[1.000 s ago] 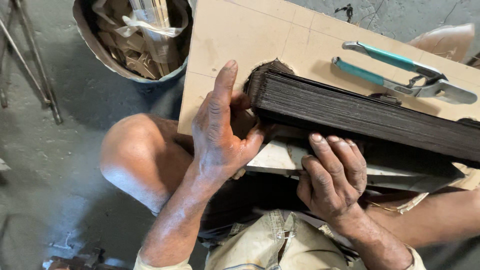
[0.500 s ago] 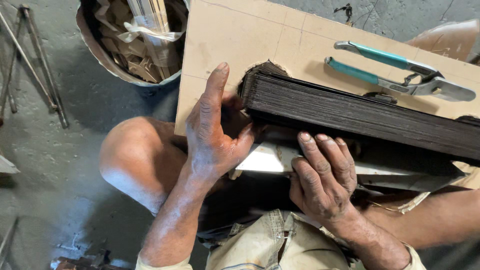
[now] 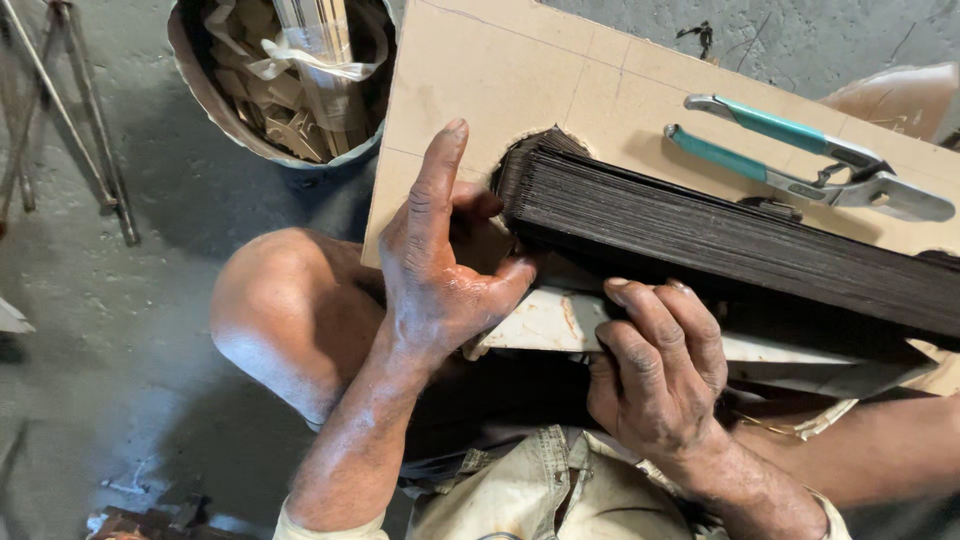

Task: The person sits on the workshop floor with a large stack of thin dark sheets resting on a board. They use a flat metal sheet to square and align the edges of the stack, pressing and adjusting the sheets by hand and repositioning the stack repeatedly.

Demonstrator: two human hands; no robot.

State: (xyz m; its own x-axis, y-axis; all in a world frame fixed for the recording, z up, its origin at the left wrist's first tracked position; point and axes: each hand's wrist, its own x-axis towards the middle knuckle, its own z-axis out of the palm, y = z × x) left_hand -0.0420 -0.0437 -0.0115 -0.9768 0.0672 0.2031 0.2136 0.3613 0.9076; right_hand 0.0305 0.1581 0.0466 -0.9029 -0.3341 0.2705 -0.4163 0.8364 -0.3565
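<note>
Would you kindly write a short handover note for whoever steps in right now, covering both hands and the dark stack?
Left hand: open, palm pressed against the end of the dark stack, thumb under its corner.
Right hand: fingers curled over the stack's near edge and the pale sheet beneath.
Stack lies on the cardboard board across the lap; pliers rest on the board behind it, untouched. Bucket of scraps stands on the floor.
Done: sheets gathered in one stack.
Left: that end looks uneven and probably needs squaring.
</note>
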